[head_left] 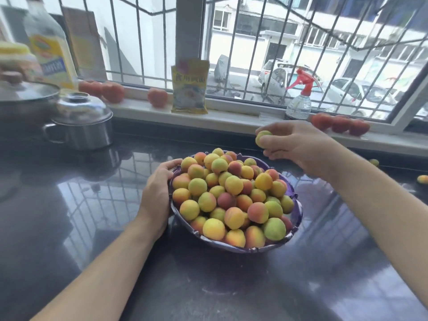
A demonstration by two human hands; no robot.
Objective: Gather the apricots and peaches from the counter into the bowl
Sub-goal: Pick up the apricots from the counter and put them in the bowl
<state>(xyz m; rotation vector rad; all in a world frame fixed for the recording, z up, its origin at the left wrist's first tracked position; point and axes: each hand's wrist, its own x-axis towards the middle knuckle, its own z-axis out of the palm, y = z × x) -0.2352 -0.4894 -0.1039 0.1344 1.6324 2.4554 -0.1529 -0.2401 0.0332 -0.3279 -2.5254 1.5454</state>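
- Head view: a purple bowl (297,210), heaped with apricots and peaches (231,195), sits mid-tabletop on a dark, glossy tabletop (81,205) that reflects the window bars.
- The left hand (157,193) rests against the bowl's left rim, fingers curved along its edge and thumb at the top of the rim.
- The right hand (298,147) hovers above the bowl's far right side, pinching a single yellow-green apricot (262,137) between thumb and fingertips.
- Two loose fruits (422,179) lie on the tabletop near its right edge, well apart from the bowl.
- Toward the far left corner stands a lidded steel pot (83,121), with a larger lidded pan (25,100) just behind it at the left edge.
- Along the windowsill (231,117) at the far edge: an oil bottle (48,49), tomatoes (157,97), a yellow packet (190,86) and a red-topped spray bottle (298,100), with more tomatoes to the right.
- Parked cars (361,93) show through the barred window.
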